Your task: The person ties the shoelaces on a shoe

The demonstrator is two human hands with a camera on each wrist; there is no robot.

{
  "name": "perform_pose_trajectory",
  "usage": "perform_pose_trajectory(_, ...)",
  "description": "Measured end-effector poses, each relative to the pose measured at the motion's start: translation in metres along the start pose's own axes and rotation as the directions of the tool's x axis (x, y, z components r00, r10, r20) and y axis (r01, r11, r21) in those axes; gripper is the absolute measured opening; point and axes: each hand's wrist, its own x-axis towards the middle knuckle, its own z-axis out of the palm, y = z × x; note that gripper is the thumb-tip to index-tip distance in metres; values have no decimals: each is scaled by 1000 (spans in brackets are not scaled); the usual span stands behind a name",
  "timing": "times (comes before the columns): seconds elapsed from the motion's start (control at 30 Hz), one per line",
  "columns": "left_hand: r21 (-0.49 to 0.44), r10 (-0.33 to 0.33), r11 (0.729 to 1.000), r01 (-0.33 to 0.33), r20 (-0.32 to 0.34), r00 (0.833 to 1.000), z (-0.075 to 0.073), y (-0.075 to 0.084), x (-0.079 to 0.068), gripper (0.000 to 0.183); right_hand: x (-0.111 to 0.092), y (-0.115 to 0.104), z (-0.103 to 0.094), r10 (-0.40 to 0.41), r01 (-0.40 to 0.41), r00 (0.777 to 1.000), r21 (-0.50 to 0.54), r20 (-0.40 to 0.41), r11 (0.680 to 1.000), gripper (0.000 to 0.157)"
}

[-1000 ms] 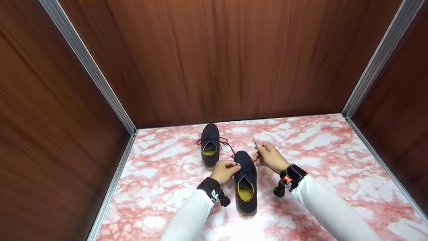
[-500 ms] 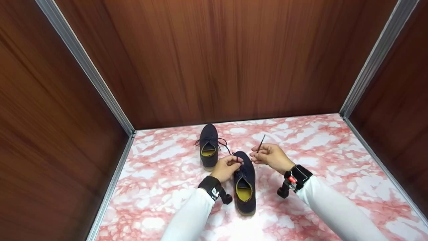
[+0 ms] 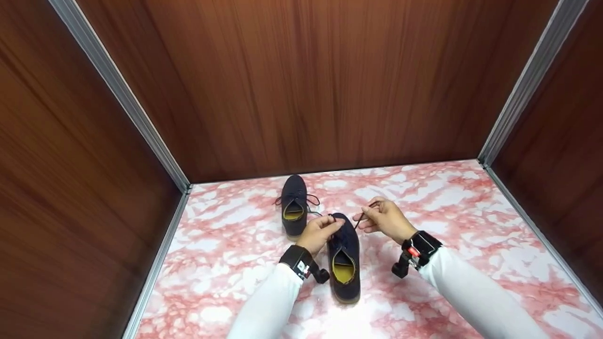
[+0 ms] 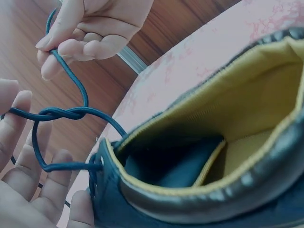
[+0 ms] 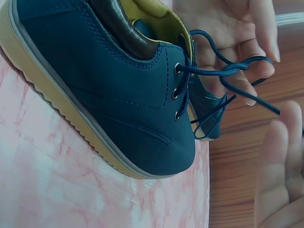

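Note:
A dark navy lace-up shoe (image 3: 347,291) with a yellow lining stands with its toe pointing away from me. Over its tongue the two ends of its shoelace (image 4: 61,113) cross in a loose twist, raised off the eyelets. My left hand (image 3: 318,234), at the shoe's left side, pinches one end between thumb and index finger. To the right of the toe, my right hand (image 3: 385,222) pinches the other end, which runs slanting up from the shoe. In the right wrist view the twist hangs beside the left fingers (image 5: 260,47).
The matching shoe (image 3: 294,188) stands farther back to the left, its laces looped out in a bow. Both shoes are on a red-and-white marbled surface (image 3: 226,278). Wood-grain panels (image 3: 330,84) with metal corner strips (image 3: 127,99) enclose the back and sides.
The right hand turns, and the lace that stuck up from its fingers now slants between them and the shoe. The left hand shifts slightly over the toe. Both shoes stay in place.

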Motion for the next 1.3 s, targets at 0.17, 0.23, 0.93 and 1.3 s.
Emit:
perform_pose_trajectory(0.17, -24, -7, 1000, 7, -16, 1000, 4, 8, 2, 20, 0, -2, -2, 22, -23, 999, 37, 24, 999, 21)
perform_pose_trajectory(0.23, 5, -8, 1000, 8, -42, 999, 5, 12, 3, 26, 0, -3, -2, 24, -25, 999, 50, 22, 998, 20)
perform_pose_trajectory(0.93, -148, 40, 987, -56, -109, 993, 3, 35, 5, 29, -4, 4, 1, -47, 47, 997, 7, 62, 999, 34)
perform_pose_trajectory(1.3, -300, -15, 954, -16, -100, 995, -4, 30, 1, 22, -2, 9, 8, -35, 25, 996, 114, 85, 993, 32)
